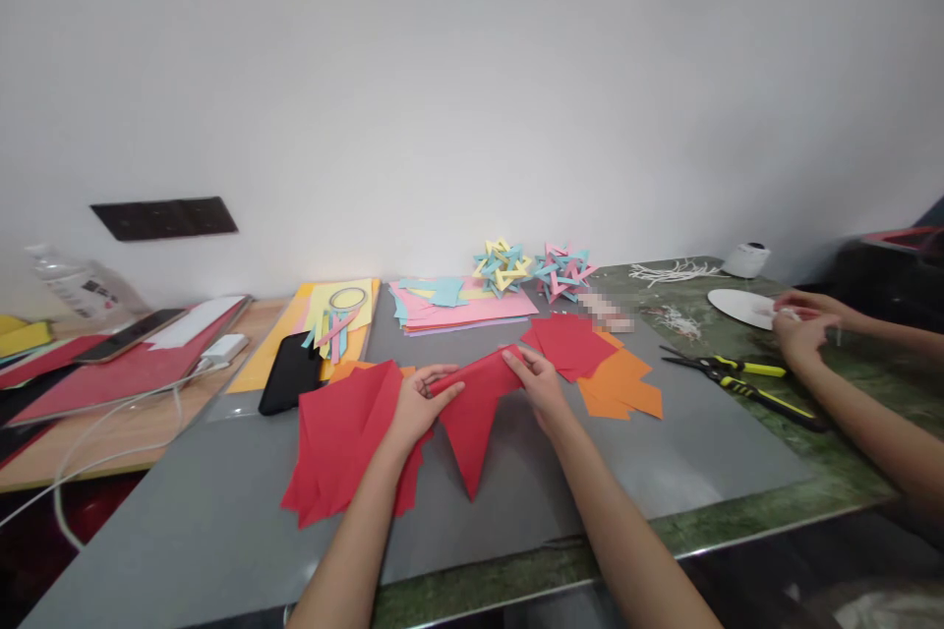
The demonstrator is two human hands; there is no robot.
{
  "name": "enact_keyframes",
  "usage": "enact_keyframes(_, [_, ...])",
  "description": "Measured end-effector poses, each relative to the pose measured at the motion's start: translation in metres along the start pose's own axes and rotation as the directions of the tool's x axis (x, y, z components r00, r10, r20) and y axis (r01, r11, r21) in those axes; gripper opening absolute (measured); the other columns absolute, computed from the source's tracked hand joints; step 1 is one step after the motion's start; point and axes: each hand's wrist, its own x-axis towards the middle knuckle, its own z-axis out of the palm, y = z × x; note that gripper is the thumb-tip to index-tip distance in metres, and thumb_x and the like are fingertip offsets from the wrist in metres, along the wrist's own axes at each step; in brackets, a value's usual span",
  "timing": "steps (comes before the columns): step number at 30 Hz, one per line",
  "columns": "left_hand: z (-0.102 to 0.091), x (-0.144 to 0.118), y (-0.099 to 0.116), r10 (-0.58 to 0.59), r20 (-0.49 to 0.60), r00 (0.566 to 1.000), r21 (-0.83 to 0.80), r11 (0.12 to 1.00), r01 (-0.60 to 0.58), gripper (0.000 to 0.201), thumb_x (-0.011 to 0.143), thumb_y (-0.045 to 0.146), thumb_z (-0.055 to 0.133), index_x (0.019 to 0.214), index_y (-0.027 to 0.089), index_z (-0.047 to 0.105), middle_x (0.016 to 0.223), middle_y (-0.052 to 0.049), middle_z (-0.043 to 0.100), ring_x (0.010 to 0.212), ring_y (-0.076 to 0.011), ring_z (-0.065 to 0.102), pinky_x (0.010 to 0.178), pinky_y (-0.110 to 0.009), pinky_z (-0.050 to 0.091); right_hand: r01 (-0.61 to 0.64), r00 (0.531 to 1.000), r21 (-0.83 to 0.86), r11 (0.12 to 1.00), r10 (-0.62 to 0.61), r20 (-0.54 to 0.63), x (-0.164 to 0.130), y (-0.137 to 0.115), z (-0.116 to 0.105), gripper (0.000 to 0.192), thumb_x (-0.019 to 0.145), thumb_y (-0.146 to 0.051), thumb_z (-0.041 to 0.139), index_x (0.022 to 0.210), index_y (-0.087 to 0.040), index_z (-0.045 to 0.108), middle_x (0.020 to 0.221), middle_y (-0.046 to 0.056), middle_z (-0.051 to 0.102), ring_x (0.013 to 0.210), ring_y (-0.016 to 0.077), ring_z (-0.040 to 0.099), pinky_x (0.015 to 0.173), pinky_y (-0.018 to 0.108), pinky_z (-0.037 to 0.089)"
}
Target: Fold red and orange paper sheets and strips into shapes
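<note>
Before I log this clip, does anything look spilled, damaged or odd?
White scraps lie loosely scattered behind the pliers, looking untidy. A pixelated patch beside the pink-and-blue paper star hides whatever is there.

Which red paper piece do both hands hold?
The folded red paper piece with the pointed tip, between left hand and right hand; other red sheets lie to either side.

Soft light washed the pale wall (472,118) before us, dimming rightward; faint glare marked the grey mat (697,486), the bottle (81,287) looked blurred, the dark panel (163,218) skewed, one small patch (611,312) pixelated.
</note>
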Motion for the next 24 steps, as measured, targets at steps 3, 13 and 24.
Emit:
enact_keyframes(3, [0.0002,-0.0011,0.0023,-0.017,0.013,1.0,0.047,0.999,0.016,0.039,0.059,0.033,0.067,0.093,0.014,0.062,0.099,-0.011,0.064,0.091,-0.0234,0.059,0.075,-0.032,0.049,0.014,1.0,0.026,1.0,-0.014,0.007,0.0021,0.0019,-0.0017,0.03,0.06,-0.041,0.066,0.079,-0.018,0.064,0.075,0.004,0.067,0.067,0.018,0.06,0.061,0.028,0.047])
enact_keyframes(13, [0.0017,-0.0022,-0.0023,-0.096,0.143,0.985,0.066,0.994,0.087,0.033,0.066,0.04,0.059,0.086,0.014,0.065,0.08,-0.008,0.069,0.072,-0.0196,0.063,0.063,-0.028,0.05,0.003,0.996,-0.071,0.997,0.003,0.09,0.0009,0.006,-0.0028,0.029,0.06,-0.04,0.066,0.077,-0.017,0.066,0.076,0.005,0.068,0.07,0.0191,0.061,0.064,0.03,0.047])
enact_keyframes(24, [0.0017,-0.0004,-0.0053,-0.046,0.114,0.992,0.103,0.994,0.034,0.031,0.062,0.037,0.064,0.082,0.013,0.065,0.076,-0.008,0.069,0.07,-0.019,0.063,0.062,-0.027,0.049,0.014,1.0,-0.09,0.996,-0.014,0.003,0.0054,0.0087,-0.0068,0.028,0.058,-0.04,0.067,0.074,-0.018,0.066,0.076,0.005,0.068,0.072,0.0197,0.061,0.066,0.03,0.046])
